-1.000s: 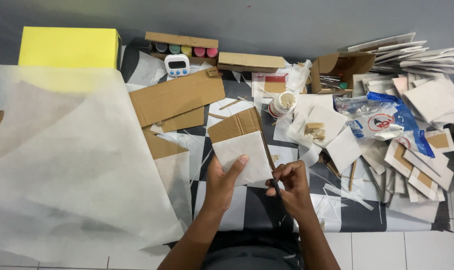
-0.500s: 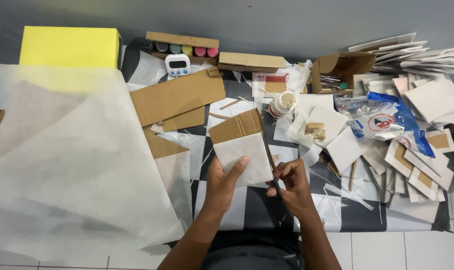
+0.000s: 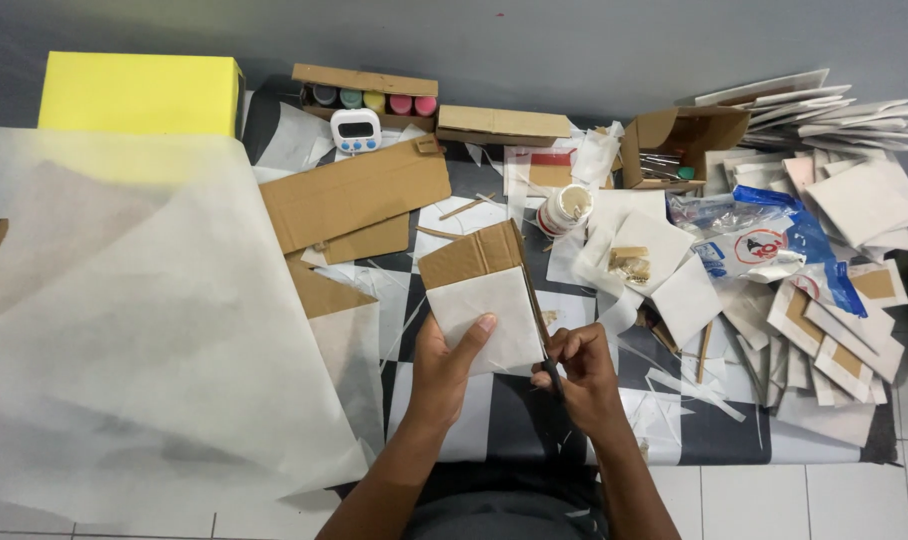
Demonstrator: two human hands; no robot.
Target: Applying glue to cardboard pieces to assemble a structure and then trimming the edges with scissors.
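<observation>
Left hand (image 3: 452, 362): clamped on the lower edge of the cardboard panel (image 3: 484, 295), thumb over its white paper face, frame centre.
Right hand (image 3: 579, 372): fingers closed around a dark cutting tool (image 3: 552, 375), touching the panel's right edge.
Sheet: translucent paper (image 3: 134, 320), left half.
Jar: small white pot (image 3: 564, 208), above centre.

brown cardboard rectangle half-covered in white paper (image 3: 486, 300), tilted, paper end held, thin dark blade (image 3: 551, 372) at its right edge
</observation>
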